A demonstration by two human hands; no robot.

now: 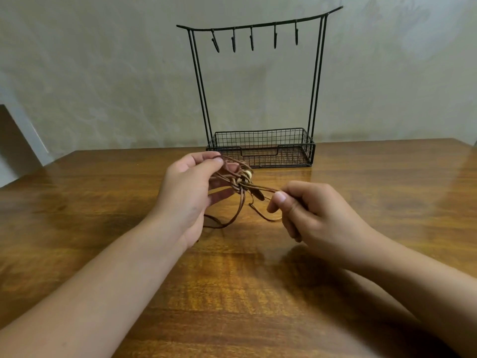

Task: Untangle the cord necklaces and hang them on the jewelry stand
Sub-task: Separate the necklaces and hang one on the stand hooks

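A knot of brown cord necklaces (241, 183) with a pale bead hangs in the air above the wooden table (232, 280). My left hand (188, 195) pinches cord loops at the top of the knot between thumb and fingers. My right hand (309, 213) pinches a strand that runs out of the knot to the right. Loose cord loops droop onto the table below the hands. Behind the hands stands the black wire jewelry stand (260, 99), with several bare hooks on its top bar and a mesh basket at its base.
A pale wall rises right behind the table's far edge. At the far left the table ends, and a dark gap (15, 140) shows beyond it.
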